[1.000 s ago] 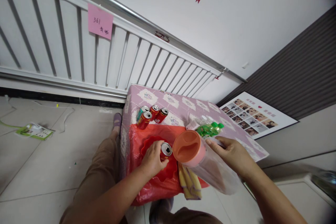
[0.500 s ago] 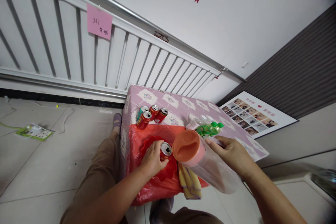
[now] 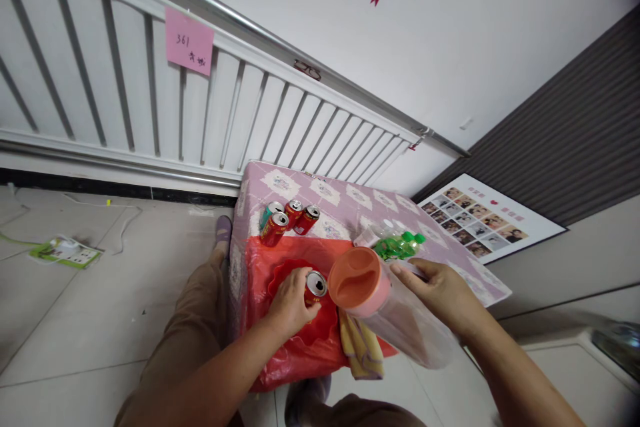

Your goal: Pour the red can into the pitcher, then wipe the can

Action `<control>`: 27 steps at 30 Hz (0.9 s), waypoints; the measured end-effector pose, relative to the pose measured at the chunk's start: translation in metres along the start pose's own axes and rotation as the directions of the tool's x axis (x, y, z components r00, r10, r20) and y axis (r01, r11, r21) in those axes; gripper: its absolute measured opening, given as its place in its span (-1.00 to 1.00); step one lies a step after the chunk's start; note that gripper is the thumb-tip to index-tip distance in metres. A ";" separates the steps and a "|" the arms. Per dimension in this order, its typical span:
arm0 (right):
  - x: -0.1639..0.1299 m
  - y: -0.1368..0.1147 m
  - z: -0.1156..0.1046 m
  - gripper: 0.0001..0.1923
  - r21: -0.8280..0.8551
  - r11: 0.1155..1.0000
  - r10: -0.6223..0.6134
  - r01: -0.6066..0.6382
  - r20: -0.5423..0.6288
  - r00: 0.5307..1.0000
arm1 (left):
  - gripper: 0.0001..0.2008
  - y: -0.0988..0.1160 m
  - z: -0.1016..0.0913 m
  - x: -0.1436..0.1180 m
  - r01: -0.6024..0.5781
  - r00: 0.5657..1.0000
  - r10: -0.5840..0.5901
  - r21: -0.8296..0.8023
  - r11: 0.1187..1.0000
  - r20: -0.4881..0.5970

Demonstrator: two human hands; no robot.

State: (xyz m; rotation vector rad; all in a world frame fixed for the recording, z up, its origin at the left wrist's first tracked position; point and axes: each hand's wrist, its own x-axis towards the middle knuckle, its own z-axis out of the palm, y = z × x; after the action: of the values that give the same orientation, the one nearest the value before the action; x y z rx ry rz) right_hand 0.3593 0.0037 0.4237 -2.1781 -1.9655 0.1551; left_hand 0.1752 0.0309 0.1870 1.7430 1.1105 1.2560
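My left hand is wrapped around a red drink can, its opened top facing up. The can is over a red scalloped basin, which my hand partly hides. A clear plastic pitcher with an orange lid is tilted, its lid end close beside the can. My right hand grips the pitcher by its handle, mostly covered by the fingers. I cannot make out any liquid running from the lid. Beneath the pitcher a yellow cloth hangs over the table edge.
Several cans stand at the table's left. Green-capped bottles lie beyond the pitcher. A red plastic sheet covers the near part of the patterned tablecloth. A white radiator runs behind the table; a photo board leans at right.
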 end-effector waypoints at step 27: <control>-0.001 -0.004 -0.002 -0.51 0.029 0.999 -0.032 0.032 -0.020 0.999 | -0.35 -0.002 0.001 -0.001 -0.014 1.000 0.014 0.007 1.000 -0.004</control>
State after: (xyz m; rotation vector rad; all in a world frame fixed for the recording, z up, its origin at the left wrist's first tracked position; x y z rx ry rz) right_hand 0.3558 0.0031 0.4264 -2.1208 -1.9740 0.1563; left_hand 0.1754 0.0308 0.1847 1.7568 1.1083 1.2660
